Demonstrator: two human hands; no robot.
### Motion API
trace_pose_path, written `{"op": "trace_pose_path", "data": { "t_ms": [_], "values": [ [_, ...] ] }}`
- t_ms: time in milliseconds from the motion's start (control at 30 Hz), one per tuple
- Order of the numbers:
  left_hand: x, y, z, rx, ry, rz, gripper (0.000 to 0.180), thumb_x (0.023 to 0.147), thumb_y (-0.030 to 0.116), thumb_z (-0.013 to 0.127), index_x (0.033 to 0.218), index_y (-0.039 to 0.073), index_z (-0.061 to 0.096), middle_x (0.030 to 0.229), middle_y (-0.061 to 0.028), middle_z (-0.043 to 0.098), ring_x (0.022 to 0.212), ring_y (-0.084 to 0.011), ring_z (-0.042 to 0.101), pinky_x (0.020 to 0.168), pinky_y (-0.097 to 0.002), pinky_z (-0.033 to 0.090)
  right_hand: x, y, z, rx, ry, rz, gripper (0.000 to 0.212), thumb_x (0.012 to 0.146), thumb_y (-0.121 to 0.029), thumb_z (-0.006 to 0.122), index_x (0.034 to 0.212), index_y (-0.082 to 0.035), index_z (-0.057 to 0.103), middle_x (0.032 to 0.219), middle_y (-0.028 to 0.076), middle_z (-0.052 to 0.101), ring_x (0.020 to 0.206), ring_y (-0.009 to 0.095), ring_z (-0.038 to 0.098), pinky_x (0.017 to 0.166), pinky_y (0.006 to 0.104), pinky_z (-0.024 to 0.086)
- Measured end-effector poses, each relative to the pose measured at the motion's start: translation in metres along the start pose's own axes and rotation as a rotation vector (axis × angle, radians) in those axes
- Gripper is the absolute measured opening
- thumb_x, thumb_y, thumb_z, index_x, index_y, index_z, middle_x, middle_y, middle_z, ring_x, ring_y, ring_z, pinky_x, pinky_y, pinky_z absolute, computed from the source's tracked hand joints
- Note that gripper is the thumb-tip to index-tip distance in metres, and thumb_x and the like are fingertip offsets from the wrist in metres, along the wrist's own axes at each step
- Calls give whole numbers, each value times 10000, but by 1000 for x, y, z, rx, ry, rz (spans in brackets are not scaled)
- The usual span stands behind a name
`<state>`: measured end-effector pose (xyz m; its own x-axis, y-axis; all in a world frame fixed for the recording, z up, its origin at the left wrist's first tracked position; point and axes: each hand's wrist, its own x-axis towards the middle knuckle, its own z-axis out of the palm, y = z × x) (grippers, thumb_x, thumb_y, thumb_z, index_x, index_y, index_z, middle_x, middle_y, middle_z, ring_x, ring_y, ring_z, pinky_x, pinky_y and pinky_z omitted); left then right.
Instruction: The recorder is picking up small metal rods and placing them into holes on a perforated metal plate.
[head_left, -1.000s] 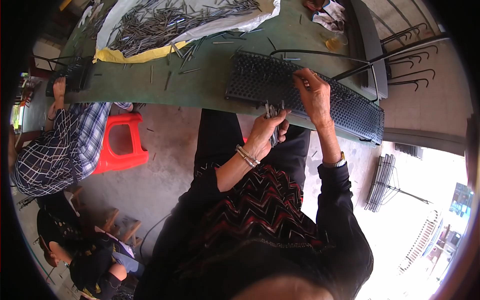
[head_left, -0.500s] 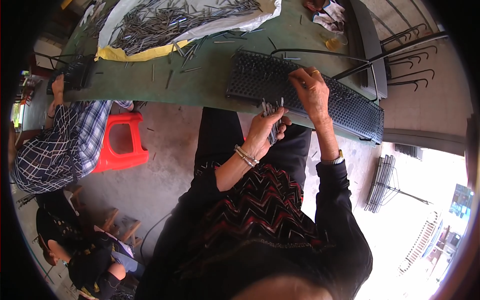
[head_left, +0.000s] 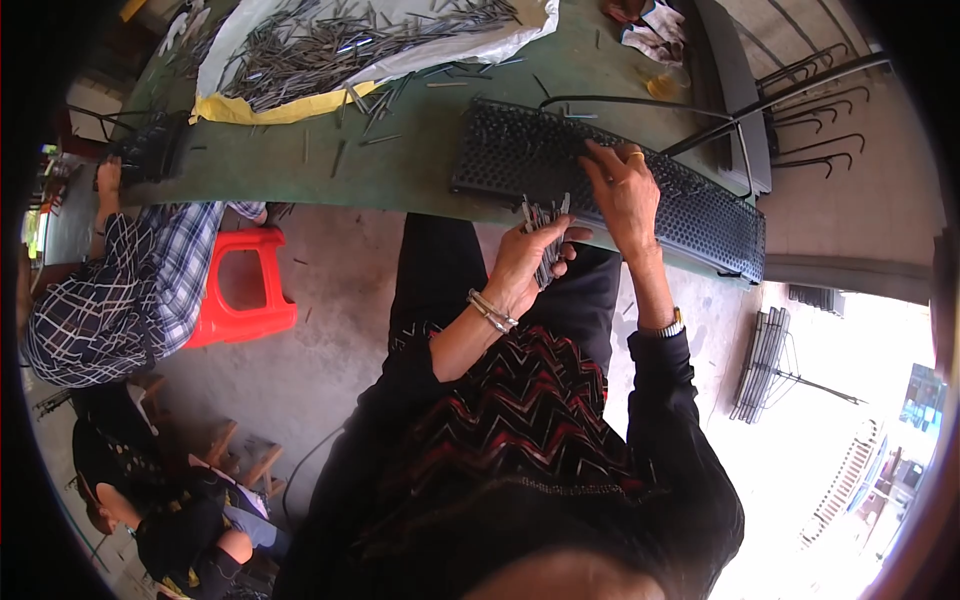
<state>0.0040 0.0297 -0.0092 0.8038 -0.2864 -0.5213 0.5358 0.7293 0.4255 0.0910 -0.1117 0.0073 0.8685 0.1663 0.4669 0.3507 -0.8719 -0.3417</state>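
Note:
My left hand (head_left: pixel 522 262) is closed around a bundle of thin grey metal strips (head_left: pixel 546 232), held upright just off the table's near edge. The strips' upper ends stick out above my thumb. Over the long black perforated metal rack (head_left: pixel 700 215) is my right hand (head_left: pixel 625 190), its thumb and forefinger bent together low at the holes. Whatever lies between those fingertips is too small and dark to make out. The rack rests at the near edge of the green table (head_left: pixel 400 165), with a bent black rod frame (head_left: pixel 640 106) standing by its far side.
An open white sack (head_left: pixel 215 62) with a yellow edge holds a heap of similar strips; several lie loose beside it. Gloves (head_left: pixel 655 35) lie at the far right near a yellowish cup (head_left: pixel 664 85). A person in checked clothes (head_left: pixel 95 310) works on the left beside a red stool (head_left: pixel 250 285).
My right hand has shifted slightly downward, its fingers still at the rack. My left hand keeps its bundle nearly in place. The hand of the person on the left has moved a little.

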Motion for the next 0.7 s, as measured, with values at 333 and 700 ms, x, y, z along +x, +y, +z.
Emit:
{"op": "trace_pose_path", "data": {
  "t_ms": [333,700],
  "values": [
    [-3,-2,5,95,-5,21,203,908,179,632,1025,14,620,943,-150,697,656,-111,601,475,-212,414,-11,0,-36,807,-667,309,172,869,-103,626,986,22,638,874,63,656,825,99,581,722,265,471],
    [3,-1,11,233,24,9,265,895,304,663,1029,79,621,943,-76,706,773,-146,669,534,-232,436,-10,7,-42,942,-639,463,121,865,-71,600,925,32,623,810,69,654,749,116,607,675,249,490]
  ]
}}
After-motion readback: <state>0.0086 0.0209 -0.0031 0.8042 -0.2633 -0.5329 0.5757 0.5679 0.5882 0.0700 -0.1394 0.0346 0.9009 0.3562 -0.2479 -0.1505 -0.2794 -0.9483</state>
